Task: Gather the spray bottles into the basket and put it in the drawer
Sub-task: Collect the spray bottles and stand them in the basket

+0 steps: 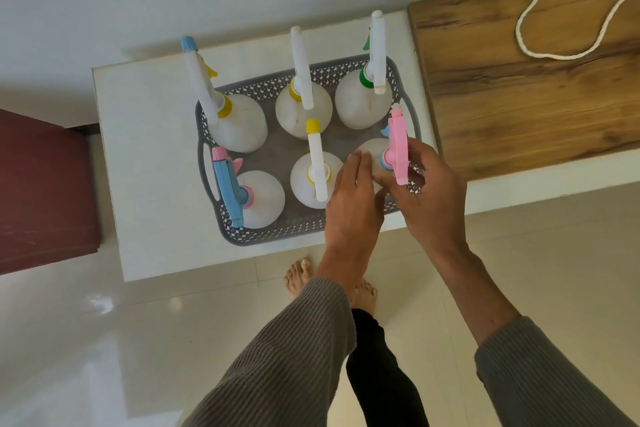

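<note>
A grey lattice basket stands on a white cabinet top. Several white spray bottles stand upright inside it. The front right one has a pink trigger head. My right hand is curled around its neck and body. My left hand rests flat against the same bottle's left side, fingers together. Other bottles include one with a blue head and pink collar at front left, a white-headed one with a yellow nozzle in the front middle, and a green-collared one at back right.
A wooden shelf top adjoins the cabinet on the right, with a white cord looped on it. A dark red surface lies to the left. Glossy floor tiles and my bare feet are below.
</note>
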`<state>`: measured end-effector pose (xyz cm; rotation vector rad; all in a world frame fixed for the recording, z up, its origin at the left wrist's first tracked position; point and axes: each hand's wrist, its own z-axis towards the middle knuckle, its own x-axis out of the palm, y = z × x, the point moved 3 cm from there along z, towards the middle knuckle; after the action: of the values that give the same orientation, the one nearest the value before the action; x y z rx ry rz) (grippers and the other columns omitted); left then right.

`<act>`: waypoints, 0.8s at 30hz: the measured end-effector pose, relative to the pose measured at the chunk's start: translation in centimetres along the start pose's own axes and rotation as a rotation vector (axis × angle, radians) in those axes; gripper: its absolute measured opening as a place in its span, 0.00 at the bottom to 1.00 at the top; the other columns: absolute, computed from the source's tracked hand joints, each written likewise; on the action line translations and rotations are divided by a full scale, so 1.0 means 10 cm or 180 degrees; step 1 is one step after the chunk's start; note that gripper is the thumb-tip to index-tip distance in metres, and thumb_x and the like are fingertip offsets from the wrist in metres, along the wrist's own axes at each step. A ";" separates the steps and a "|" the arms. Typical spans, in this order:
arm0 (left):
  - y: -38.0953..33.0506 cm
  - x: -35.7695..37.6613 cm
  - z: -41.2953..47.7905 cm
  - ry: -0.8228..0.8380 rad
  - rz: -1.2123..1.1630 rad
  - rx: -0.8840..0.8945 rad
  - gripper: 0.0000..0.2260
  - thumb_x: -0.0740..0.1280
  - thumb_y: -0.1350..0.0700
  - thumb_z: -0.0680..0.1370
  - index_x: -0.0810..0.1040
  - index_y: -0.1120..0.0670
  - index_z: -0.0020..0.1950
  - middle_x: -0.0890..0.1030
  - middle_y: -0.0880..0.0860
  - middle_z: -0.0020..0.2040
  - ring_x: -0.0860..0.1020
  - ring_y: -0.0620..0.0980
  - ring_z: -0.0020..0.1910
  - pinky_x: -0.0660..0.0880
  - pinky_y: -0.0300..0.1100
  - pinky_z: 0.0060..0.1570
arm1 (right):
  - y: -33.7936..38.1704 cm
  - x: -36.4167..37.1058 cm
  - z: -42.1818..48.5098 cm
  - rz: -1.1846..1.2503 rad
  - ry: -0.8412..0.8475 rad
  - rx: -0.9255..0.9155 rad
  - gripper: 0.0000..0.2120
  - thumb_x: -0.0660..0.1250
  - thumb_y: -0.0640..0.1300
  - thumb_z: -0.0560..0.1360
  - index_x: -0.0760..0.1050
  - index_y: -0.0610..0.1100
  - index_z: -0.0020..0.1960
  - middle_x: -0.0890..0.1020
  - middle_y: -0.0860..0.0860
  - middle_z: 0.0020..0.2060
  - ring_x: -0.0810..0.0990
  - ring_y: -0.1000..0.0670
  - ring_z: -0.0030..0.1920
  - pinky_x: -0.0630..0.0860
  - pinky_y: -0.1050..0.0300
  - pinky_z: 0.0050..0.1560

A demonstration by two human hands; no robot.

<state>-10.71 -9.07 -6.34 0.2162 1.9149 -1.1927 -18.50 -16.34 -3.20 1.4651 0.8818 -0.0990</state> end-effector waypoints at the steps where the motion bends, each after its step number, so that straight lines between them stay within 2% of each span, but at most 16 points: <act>1: 0.01 0.00 -0.04 -0.0023 -0.0008 -0.0008 0.28 0.73 0.61 0.74 0.68 0.63 0.72 0.71 0.60 0.72 0.70 0.57 0.71 0.74 0.50 0.63 | -0.01 -0.02 -0.02 0.0032 0.0012 0.0031 0.27 0.77 0.46 0.70 0.75 0.42 0.66 0.80 0.56 0.60 0.78 0.54 0.61 0.77 0.64 0.60; 2: 0.01 -0.01 -0.10 -0.0059 -0.0009 -0.0013 0.28 0.72 0.60 0.75 0.67 0.63 0.73 0.71 0.60 0.72 0.69 0.57 0.72 0.74 0.50 0.62 | -0.01 -0.05 -0.06 0.0052 0.0009 0.0057 0.29 0.78 0.46 0.69 0.74 0.42 0.67 0.80 0.52 0.63 0.78 0.52 0.63 0.78 0.55 0.62; 4: 0.02 -0.04 -0.25 -0.0165 0.0017 0.0010 0.27 0.71 0.57 0.76 0.68 0.62 0.73 0.72 0.58 0.72 0.70 0.56 0.71 0.76 0.50 0.59 | -0.02 -0.10 -0.17 0.0023 -0.0053 0.0062 0.31 0.78 0.47 0.69 0.72 0.42 0.69 0.79 0.48 0.65 0.77 0.51 0.64 0.78 0.49 0.63; 6: 0.04 -0.09 -0.45 -0.0312 0.0049 0.0049 0.26 0.70 0.54 0.77 0.69 0.60 0.72 0.73 0.57 0.71 0.72 0.54 0.70 0.77 0.48 0.56 | -0.01 -0.14 -0.31 -0.0111 -0.0101 0.0035 0.33 0.78 0.49 0.69 0.71 0.42 0.70 0.77 0.47 0.66 0.75 0.53 0.64 0.77 0.49 0.64; 9: 0.12 -0.17 -0.77 -0.0493 0.0224 0.0113 0.24 0.68 0.51 0.78 0.71 0.59 0.72 0.75 0.55 0.70 0.73 0.52 0.69 0.77 0.45 0.56 | -0.05 -0.16 -0.54 -0.0339 -0.0077 0.0028 0.34 0.76 0.49 0.71 0.68 0.41 0.72 0.73 0.45 0.69 0.72 0.47 0.68 0.75 0.44 0.65; 13: 0.40 -0.31 -1.35 -0.0686 0.0581 0.0259 0.21 0.67 0.51 0.79 0.74 0.57 0.70 0.76 0.54 0.68 0.74 0.50 0.68 0.76 0.46 0.62 | -0.09 -0.11 -0.93 -0.0754 0.0080 -0.0281 0.34 0.74 0.48 0.72 0.65 0.41 0.73 0.68 0.43 0.72 0.66 0.45 0.71 0.69 0.55 0.65; 15: 0.70 -0.44 -1.64 -0.0763 0.0729 0.0191 0.19 0.67 0.52 0.79 0.76 0.57 0.68 0.77 0.54 0.67 0.76 0.51 0.65 0.76 0.46 0.60 | -0.11 -0.01 -1.14 -0.0996 0.0203 -0.0521 0.34 0.75 0.45 0.71 0.66 0.41 0.73 0.65 0.41 0.72 0.64 0.41 0.70 0.70 0.51 0.63; 18: 1.36 -0.76 -1.98 -0.0870 0.0836 -0.0309 0.19 0.69 0.54 0.78 0.76 0.58 0.68 0.76 0.58 0.67 0.76 0.56 0.65 0.78 0.52 0.57 | -0.15 0.22 -1.44 -0.1367 0.0386 -0.0844 0.35 0.75 0.44 0.70 0.66 0.40 0.73 0.63 0.38 0.72 0.63 0.38 0.68 0.72 0.46 0.61; 21: 2.12 -1.16 -2.18 -0.1134 0.0731 -0.1161 0.23 0.68 0.56 0.78 0.70 0.60 0.72 0.71 0.61 0.71 0.70 0.59 0.70 0.72 0.50 0.65 | -0.20 0.53 -1.70 -0.1537 0.0702 -0.0952 0.36 0.75 0.44 0.69 0.65 0.40 0.73 0.63 0.37 0.72 0.64 0.36 0.68 0.64 0.50 0.66; 24: 2.84 -1.48 -2.21 -0.1346 0.0082 -0.1975 0.26 0.66 0.59 0.79 0.62 0.60 0.76 0.66 0.61 0.74 0.65 0.59 0.72 0.65 0.50 0.71 | -0.18 0.85 -1.92 -0.1612 0.0963 -0.0916 0.37 0.77 0.45 0.69 0.64 0.40 0.73 0.62 0.36 0.72 0.62 0.37 0.69 0.67 0.46 0.66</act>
<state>1.24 27.74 -10.07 -0.3192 1.7914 -0.5229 -22.32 4.01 -6.80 0.9772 1.4408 -0.1213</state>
